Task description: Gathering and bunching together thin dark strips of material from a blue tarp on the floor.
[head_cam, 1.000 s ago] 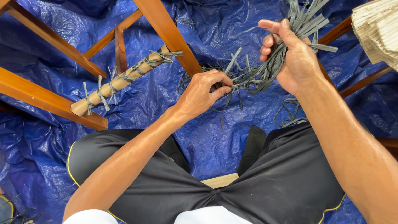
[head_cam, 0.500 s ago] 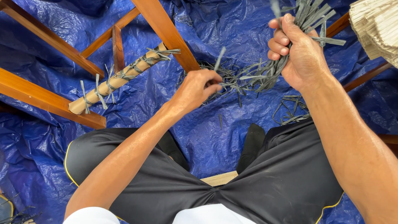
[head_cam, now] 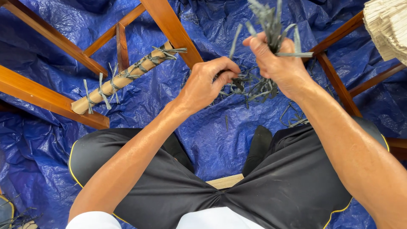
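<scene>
The right hand (head_cam: 280, 63) is closed around a bundle of grey strips (head_cam: 271, 21), held upright above the blue tarp (head_cam: 203, 135). The left hand (head_cam: 207, 82) pinches loose strip ends just below that fist. Left of both lies a pale rod (head_cam: 123, 78) tied with grey strips, between brown wooden frame bars (head_cam: 169, 25).

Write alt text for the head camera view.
Seen from above, a seated person's right hand grips a bundle of grey strips while the left hand pinches loose strands beside it. Below lie a blue tarp and a wooden frame with a strip-wrapped pale rod.
</scene>
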